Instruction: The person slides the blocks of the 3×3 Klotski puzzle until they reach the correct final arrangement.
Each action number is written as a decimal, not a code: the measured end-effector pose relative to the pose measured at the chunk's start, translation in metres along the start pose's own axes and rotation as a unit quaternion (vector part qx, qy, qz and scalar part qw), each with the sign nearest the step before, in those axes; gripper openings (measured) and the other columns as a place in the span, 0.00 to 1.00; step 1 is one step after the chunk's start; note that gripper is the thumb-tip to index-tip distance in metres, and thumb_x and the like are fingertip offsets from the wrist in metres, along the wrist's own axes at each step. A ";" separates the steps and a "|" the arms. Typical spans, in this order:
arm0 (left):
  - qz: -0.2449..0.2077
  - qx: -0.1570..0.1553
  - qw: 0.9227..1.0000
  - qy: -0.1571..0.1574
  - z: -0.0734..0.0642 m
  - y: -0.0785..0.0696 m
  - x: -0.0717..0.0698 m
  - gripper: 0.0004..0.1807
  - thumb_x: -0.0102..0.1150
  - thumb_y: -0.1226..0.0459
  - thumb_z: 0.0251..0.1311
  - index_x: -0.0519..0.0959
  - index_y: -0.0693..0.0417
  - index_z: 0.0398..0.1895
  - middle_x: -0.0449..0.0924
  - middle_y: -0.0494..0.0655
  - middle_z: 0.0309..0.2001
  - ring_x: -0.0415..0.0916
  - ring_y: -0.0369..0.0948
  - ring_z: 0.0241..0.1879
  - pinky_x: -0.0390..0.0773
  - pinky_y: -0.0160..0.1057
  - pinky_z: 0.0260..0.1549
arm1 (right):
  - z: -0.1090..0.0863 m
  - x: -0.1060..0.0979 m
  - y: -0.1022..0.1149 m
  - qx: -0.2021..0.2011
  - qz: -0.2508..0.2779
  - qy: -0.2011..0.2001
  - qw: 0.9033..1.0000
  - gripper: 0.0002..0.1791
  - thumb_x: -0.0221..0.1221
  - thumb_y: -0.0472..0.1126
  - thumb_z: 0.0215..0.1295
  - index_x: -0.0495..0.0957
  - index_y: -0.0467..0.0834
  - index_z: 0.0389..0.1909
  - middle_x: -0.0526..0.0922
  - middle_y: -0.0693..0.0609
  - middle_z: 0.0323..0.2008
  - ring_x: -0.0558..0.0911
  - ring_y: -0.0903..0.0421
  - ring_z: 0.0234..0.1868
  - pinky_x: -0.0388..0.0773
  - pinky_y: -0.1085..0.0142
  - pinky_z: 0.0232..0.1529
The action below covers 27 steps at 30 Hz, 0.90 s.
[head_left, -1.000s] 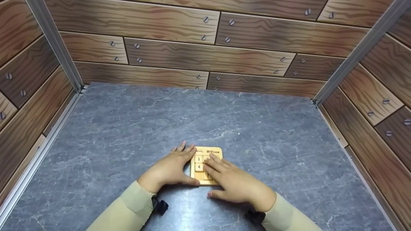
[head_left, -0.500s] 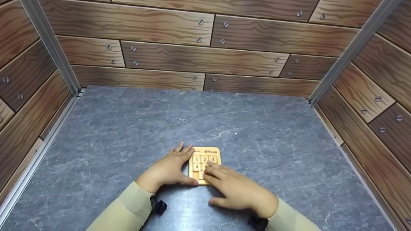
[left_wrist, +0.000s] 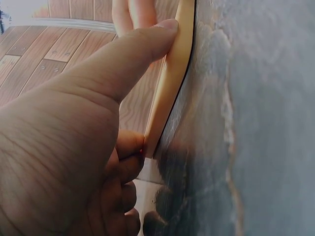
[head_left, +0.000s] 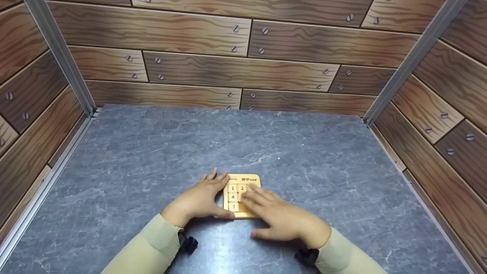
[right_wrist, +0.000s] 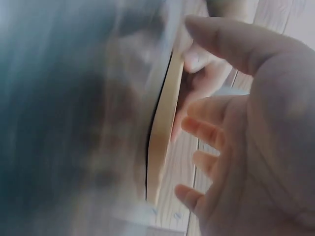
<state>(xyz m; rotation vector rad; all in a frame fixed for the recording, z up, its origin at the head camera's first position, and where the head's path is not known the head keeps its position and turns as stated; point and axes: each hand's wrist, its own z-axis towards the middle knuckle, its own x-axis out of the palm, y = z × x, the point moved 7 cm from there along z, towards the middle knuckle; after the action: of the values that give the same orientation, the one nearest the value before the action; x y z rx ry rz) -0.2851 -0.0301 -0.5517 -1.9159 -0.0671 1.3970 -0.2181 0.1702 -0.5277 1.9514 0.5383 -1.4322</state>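
A yellow wooden number slide puzzle (head_left: 245,215) lies flat on the table, its printed strip at the far end. My left hand (head_left: 199,198) holds its left side, thumb at the near corner and index finger at the far one. In the left wrist view the thumb presses the puzzle's edge (left_wrist: 173,71). Over the right part of the tiles, my right hand (head_left: 279,217) reaches with extended fingers, thumb off the frame. Tiles 1, 2, 4 and the 7 tile (head_left: 234,206) show in the head view; the fingers hide others. A bare slot (head_left: 243,207) lies right of the 7.
The grey marbled tabletop (head_left: 182,137) spreads around the puzzle. Wood-plank panels (head_left: 190,68) stand at the back and both sides, with metal posts (head_left: 62,57) at the corners. Each wrist wears a black strapped device (head_left: 188,243).
The 7 tile has slid left from the bottom middle into the near left corner. My right hand's fingers shifted over the tiles, uncovering then covering some; my left hand stayed on the puzzle.
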 end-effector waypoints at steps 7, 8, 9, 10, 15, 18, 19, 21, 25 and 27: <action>0.000 -0.001 1.000 0.003 0.001 -0.001 -0.002 0.72 0.84 0.32 0.52 0.56 0.50 0.93 0.51 0.47 0.94 0.38 0.56 0.95 0.45 0.64 0.94 | -0.001 -0.004 -0.010 0.011 -0.005 0.005 1.000 0.49 0.63 0.67 0.79 0.61 0.48 0.91 0.55 0.55 0.94 0.47 0.43 0.96 0.48 0.38 0.95; 0.000 -0.002 1.000 0.003 0.000 -0.001 -0.002 0.72 0.84 0.32 0.52 0.56 0.50 0.93 0.51 0.47 0.94 0.38 0.56 0.95 0.45 0.65 0.94 | -0.001 -0.004 -0.009 0.008 -0.005 0.005 1.000 0.49 0.63 0.67 0.79 0.62 0.48 0.91 0.55 0.55 0.94 0.47 0.43 0.96 0.48 0.38 0.95; -0.001 -0.002 1.000 0.002 0.000 -0.001 -0.002 0.72 0.84 0.32 0.52 0.57 0.50 0.93 0.51 0.47 0.94 0.38 0.56 0.95 0.45 0.65 0.93 | -0.001 -0.004 -0.009 0.006 -0.005 0.004 1.000 0.48 0.63 0.67 0.79 0.63 0.48 0.90 0.56 0.54 0.93 0.48 0.43 0.96 0.49 0.37 0.94; -0.001 -0.003 1.000 0.001 0.000 -0.001 -0.002 0.72 0.84 0.32 0.52 0.57 0.49 0.93 0.51 0.47 0.94 0.38 0.56 0.95 0.46 0.65 0.93 | -0.001 -0.004 -0.008 0.003 -0.005 0.002 1.000 0.48 0.63 0.67 0.78 0.64 0.48 0.90 0.58 0.54 0.93 0.48 0.44 0.96 0.49 0.37 0.94; 0.001 -0.002 1.000 0.001 -0.001 0.001 0.000 0.72 0.84 0.31 0.51 0.57 0.49 0.93 0.51 0.46 0.94 0.38 0.56 0.95 0.46 0.65 0.93 | -0.004 -0.005 -0.002 -0.024 0.009 0.002 1.000 0.42 0.66 0.63 0.77 0.73 0.49 0.85 0.67 0.54 0.89 0.53 0.44 0.95 0.53 0.35 0.93; 0.005 -0.002 1.000 0.001 -0.001 0.002 0.000 0.72 0.84 0.31 0.51 0.57 0.49 0.93 0.50 0.46 0.94 0.38 0.56 0.95 0.45 0.64 0.93 | -0.005 -0.007 0.000 -0.037 0.023 0.013 0.999 0.39 0.67 0.60 0.78 0.75 0.49 0.83 0.71 0.56 0.87 0.55 0.45 0.94 0.53 0.35 0.93; 0.005 -0.002 1.000 0.001 -0.001 0.002 0.000 0.73 0.84 0.31 0.51 0.56 0.49 0.93 0.50 0.46 0.94 0.38 0.56 0.95 0.45 0.64 0.93 | -0.005 -0.008 -0.001 -0.037 0.030 0.016 0.999 0.38 0.67 0.60 0.78 0.75 0.50 0.83 0.71 0.56 0.87 0.56 0.45 0.94 0.53 0.35 0.93; 0.005 -0.003 1.000 0.001 -0.001 0.002 0.000 0.73 0.84 0.31 0.51 0.56 0.49 0.93 0.50 0.46 0.94 0.38 0.56 0.95 0.44 0.64 0.94 | -0.007 -0.011 -0.005 -0.028 0.036 0.018 0.999 0.39 0.66 0.60 0.78 0.73 0.49 0.85 0.68 0.55 0.89 0.57 0.45 0.94 0.53 0.36 0.93; 0.004 0.000 1.000 0.004 0.000 0.001 -0.001 0.72 0.83 0.31 0.52 0.56 0.49 0.94 0.50 0.46 0.94 0.37 0.56 0.95 0.43 0.62 0.94 | -0.012 -0.022 -0.018 -0.006 0.032 -0.009 0.999 0.40 0.66 0.59 0.79 0.73 0.46 0.84 0.67 0.47 0.89 0.62 0.41 0.92 0.56 0.35 0.92; 0.003 0.001 1.000 0.007 0.001 0.001 -0.001 0.72 0.83 0.31 0.52 0.55 0.48 0.94 0.49 0.46 0.94 0.37 0.55 0.95 0.42 0.61 0.94 | -0.013 -0.026 -0.024 -0.001 0.027 -0.022 0.999 0.39 0.66 0.58 0.79 0.75 0.43 0.82 0.69 0.45 0.88 0.64 0.39 0.91 0.58 0.34 0.91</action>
<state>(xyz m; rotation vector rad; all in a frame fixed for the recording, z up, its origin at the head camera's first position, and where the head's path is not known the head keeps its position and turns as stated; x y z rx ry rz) -0.2863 -0.0307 -0.5519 -1.9253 -0.0536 1.3864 -0.2334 0.1973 -0.5065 1.9146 0.4621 -1.4365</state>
